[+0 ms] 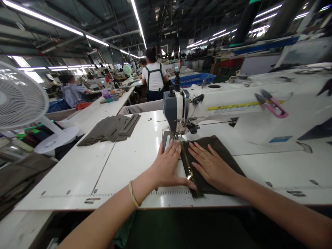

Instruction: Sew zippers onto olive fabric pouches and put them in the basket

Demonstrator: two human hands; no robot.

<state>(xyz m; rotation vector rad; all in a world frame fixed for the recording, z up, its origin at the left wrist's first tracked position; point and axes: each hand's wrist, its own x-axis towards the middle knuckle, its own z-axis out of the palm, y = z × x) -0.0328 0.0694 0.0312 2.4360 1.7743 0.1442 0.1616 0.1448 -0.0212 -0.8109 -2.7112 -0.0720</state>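
At the sewing machine (228, 93), the dark cloth (225, 154) lies under your flat right hand (211, 167), fingers parted; your left hand (168, 166) rests with fingers nearly together, thumb by the zipper (186, 155). Uneven pressure could skew the zipper; fingertips straying forward could be hurt.

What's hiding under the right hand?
Dark cloth lies under the right hand, and a gold zipper shows just left of it. The part the hand covers can't be seen.
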